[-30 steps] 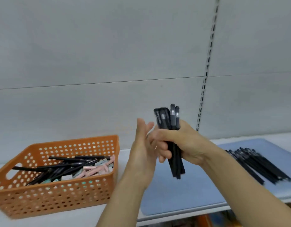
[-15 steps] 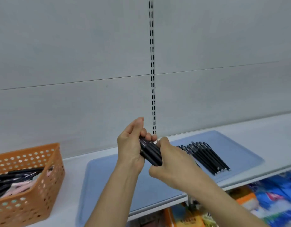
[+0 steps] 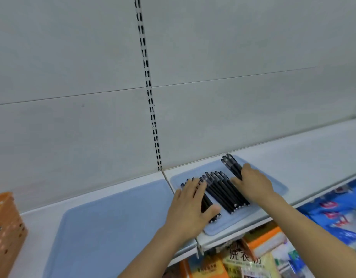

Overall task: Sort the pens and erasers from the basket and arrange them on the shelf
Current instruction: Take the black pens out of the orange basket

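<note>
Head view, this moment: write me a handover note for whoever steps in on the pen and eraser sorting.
Left hand lies flat on black pens at the row's left end.
Right hand holds a few pens at the right end, apparently setting them down.
Row of pens lies on the right blue mat.
Left blue mat holds nothing visible.
Orange basket is at far left, contents mostly out of view.
Left: release the pens; sort any basket leftovers; no erasers visible on the shelf.

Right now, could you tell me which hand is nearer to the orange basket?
Left. The left hand lies on the pens, closer to the orange basket; the right hand is farther right.
</note>
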A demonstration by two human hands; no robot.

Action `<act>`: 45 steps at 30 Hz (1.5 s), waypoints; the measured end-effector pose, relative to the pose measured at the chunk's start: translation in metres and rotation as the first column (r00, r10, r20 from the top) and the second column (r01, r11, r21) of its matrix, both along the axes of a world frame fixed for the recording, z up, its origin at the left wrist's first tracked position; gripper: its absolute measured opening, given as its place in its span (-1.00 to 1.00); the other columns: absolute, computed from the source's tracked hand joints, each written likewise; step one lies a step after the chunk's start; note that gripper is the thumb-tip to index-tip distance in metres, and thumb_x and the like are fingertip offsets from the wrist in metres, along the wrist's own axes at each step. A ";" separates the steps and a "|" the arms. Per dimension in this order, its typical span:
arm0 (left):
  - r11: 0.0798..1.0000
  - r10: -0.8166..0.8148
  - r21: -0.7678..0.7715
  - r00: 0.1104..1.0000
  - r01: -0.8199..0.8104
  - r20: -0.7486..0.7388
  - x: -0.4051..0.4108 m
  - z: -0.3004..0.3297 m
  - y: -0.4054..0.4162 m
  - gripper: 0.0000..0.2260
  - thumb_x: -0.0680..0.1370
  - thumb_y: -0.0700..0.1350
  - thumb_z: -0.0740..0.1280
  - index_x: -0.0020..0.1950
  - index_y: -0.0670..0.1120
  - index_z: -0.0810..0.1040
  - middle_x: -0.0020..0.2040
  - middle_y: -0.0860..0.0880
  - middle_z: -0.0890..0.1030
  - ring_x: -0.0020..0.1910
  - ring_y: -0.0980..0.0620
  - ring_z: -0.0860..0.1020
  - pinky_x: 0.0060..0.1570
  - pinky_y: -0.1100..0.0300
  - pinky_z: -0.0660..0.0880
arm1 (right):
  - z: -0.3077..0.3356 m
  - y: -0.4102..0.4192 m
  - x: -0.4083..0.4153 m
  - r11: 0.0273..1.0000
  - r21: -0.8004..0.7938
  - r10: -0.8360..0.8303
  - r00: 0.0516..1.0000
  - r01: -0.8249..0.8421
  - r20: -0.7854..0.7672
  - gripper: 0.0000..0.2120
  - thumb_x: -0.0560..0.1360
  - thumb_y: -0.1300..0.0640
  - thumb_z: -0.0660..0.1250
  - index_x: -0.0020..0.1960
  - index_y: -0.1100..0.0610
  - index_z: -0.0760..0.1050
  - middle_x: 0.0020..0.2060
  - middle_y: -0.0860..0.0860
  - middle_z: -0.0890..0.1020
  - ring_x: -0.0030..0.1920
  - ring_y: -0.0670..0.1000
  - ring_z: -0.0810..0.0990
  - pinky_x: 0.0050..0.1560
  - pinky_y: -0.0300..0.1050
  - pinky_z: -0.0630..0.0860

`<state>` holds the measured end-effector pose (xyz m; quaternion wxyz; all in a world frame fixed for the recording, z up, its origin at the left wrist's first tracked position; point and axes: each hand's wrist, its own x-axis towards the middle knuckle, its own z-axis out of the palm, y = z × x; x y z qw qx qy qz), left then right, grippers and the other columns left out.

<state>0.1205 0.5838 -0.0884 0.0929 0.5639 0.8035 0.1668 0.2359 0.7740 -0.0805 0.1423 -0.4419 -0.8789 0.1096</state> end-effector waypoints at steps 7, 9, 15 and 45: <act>0.998 0.034 -0.049 0.999 -0.036 -0.042 0.000 -0.017 0.008 -0.30 0.58 0.35 -0.04 0.60 0.04 -0.14 0.59 0.07 -0.21 0.55 0.09 -0.24 0.48 0.10 -0.24 | -0.021 0.012 -0.012 0.983 0.185 -0.041 0.986 0.011 0.159 -0.58 0.60 -0.25 0.04 -0.07 0.13 0.27 -0.15 0.02 0.41 -0.22 0.07 0.53 -0.45 -0.15 0.22; 0.998 0.040 -0.049 0.998 -0.042 -0.047 -0.001 -0.018 0.009 -0.30 0.58 0.35 -0.04 0.60 0.04 -0.12 0.60 0.07 -0.19 0.56 0.08 -0.23 0.48 0.10 -0.23 | -0.026 0.008 -0.012 0.963 0.270 -0.071 0.977 0.014 0.203 -0.54 0.61 -0.25 -0.03 0.00 0.14 0.37 -0.08 0.02 0.47 -0.19 0.05 0.54 -0.45 -0.16 0.22; 0.999 0.028 -0.024 0.999 -0.028 0.020 -0.004 -0.012 0.007 -0.33 0.59 0.33 -0.01 0.60 0.04 -0.08 0.60 0.07 -0.13 0.56 0.09 -0.18 0.49 0.11 -0.18 | -0.025 0.000 -0.010 0.960 0.278 -0.116 0.952 0.034 0.285 -0.47 0.62 -0.25 -0.06 0.13 0.15 0.45 0.10 0.09 0.50 0.13 0.12 0.45 -0.10 -0.05 0.39; 0.867 0.444 -0.170 0.882 -0.468 -0.161 -0.285 0.090 -0.485 -0.77 0.60 0.03 0.25 0.22 0.02 0.50 0.19 0.04 0.54 0.13 0.02 0.52 0.14 0.04 0.47 | 0.087 -0.471 -0.334 0.514 -0.036 0.800 0.464 -0.857 0.381 -0.79 0.56 0.07 0.24 0.16 0.09 0.47 0.06 0.06 0.57 0.04 0.12 0.55 0.03 0.10 0.52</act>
